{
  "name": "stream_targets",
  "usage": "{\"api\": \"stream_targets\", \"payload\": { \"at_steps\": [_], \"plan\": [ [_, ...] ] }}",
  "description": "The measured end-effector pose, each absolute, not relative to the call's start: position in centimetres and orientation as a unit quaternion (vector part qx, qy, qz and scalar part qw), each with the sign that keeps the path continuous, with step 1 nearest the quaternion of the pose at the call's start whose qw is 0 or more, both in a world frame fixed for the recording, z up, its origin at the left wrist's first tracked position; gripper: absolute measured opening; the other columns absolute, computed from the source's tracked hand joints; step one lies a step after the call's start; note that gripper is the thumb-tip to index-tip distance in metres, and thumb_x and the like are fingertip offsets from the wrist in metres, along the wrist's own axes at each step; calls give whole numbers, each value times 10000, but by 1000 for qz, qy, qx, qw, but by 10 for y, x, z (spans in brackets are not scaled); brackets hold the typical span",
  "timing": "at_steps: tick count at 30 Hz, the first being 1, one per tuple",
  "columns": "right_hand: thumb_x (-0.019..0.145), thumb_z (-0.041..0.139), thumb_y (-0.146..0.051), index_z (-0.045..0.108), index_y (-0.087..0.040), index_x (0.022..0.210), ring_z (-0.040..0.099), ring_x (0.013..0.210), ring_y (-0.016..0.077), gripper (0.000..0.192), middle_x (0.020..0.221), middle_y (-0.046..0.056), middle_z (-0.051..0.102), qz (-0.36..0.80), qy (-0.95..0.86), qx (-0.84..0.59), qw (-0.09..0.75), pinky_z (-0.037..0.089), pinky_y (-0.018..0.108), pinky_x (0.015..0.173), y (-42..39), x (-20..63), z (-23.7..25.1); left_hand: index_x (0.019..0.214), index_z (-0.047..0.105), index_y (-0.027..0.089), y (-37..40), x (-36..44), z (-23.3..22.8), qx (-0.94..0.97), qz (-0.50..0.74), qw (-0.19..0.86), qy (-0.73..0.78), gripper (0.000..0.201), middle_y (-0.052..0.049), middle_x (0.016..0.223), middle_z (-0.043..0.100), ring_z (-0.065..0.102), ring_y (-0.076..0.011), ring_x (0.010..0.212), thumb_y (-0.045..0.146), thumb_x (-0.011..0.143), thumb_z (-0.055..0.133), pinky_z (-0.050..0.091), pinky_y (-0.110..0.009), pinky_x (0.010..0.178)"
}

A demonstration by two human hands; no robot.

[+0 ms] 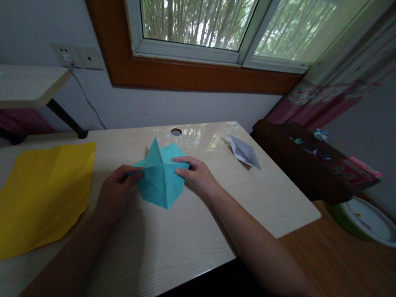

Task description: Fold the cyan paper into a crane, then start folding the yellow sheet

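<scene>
Two hands pinch a half-folded teal paper at the middle of the bench.

The teal paper [161, 177] sits creased into a pointed, star-like shape on the pale wooden bench [178, 242], with one tip pointing far toward the window and another pointing near. The left hand [118, 185] grips its left corner between thumb and fingers, and the right hand [195, 174] pinches its right edge, fingers on top of the paper. To the left lies a large yellow sheet [37, 195], flat and lightly creased, well apart from the teal paper. To the right, toward the far corner of the bench, rests a small folded white paper [244, 151]. A round cable hole [176, 132] shows just beyond the teal paper's far tip. Off the bench to the right stands a green bowl with a white lid [367, 221].
</scene>
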State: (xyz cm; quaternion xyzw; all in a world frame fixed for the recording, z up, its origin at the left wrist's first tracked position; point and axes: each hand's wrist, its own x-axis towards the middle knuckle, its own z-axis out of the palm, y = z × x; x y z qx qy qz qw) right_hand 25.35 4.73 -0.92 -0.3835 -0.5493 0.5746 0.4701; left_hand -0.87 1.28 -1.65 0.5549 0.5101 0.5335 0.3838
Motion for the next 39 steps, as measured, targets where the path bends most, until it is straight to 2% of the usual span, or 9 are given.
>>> {"api": "stream_targets", "payload": {
  "at_steps": [4,7,10,15,19,24,31,35,39],
  "plan": [
    [705,885,-417,810,-321,952,592,1027,202,275,1054,29,593,489,-604,-394,491,531,373,912,49,255,-13,897,778,272,14,-10,-19,559,554,358,503,146,1,885,668,625,-199,895,388,811,799,517,-329,813],
    [718,883,-424,813,-314,863,558,1176,226,196,1251,47,541,460,-611,-391,512,530,377,958,47,255,-10,899,776,261,14,-10,-20,584,559,325,491,138,-11,943,643,615,-200,912,382,832,780,527,-332,807],
    [751,865,-415,807,-296,834,536,1245,246,156,1422,43,488,440,-620,-398,514,516,418,1017,44,255,-5,872,769,260,13,-11,-18,590,562,281,506,139,-36,1066,627,620,-217,987,396,843,767,549,-352,838],
    [784,845,-375,798,-292,810,546,1244,253,98,1515,11,453,400,-652,-395,509,442,497,1110,42,255,0,860,762,269,14,-13,-16,599,565,253,508,150,-54,1355,554,603,-235,1166,416,834,776,543,-427,995],
    [828,814,-343,796,-329,834,538,1268,260,24,1336,17,628,338,-712,-379,485,364,525,1150,42,255,-1,897,749,281,13,-13,-14,646,534,222,499,143,-60,1358,607,579,-265,1260,420,862,747,482,-496,1084],
    [872,777,-363,776,-315,871,640,1000,242,48,942,27,738,309,-752,-336,475,441,472,1025,39,252,0,941,747,266,8,-8,-8,716,484,186,467,131,-39,1062,754,596,-269,1251,386,897,723,442,-517,1106],
    [941,674,-423,756,-293,907,625,906,242,158,912,48,728,296,-788,-323,433,478,447,921,32,247,8,1011,750,274,2,-1,-5,733,488,206,427,147,-33,1021,764,685,-241,1056,358,891,735,492,-461,1049],
    [984,615,-400,751,-281,990,622,914,240,181,926,64,723,265,-820,-299,409,484,431,883,29,245,9,1025,754,270,1,0,-3,741,483,204,420,149,-29,982,758,693,-213,943,342,895,735,547,-381,902],
    [1002,597,-360,731,-259,1024,626,898,222,169,919,65,719,226,-843,-280,401,497,395,842,26,243,9,1018,746,249,-1,2,2,741,496,207,403,136,-41,1002,748,704,-199,941,325,909,719,562,-343,861]
  ]
}}
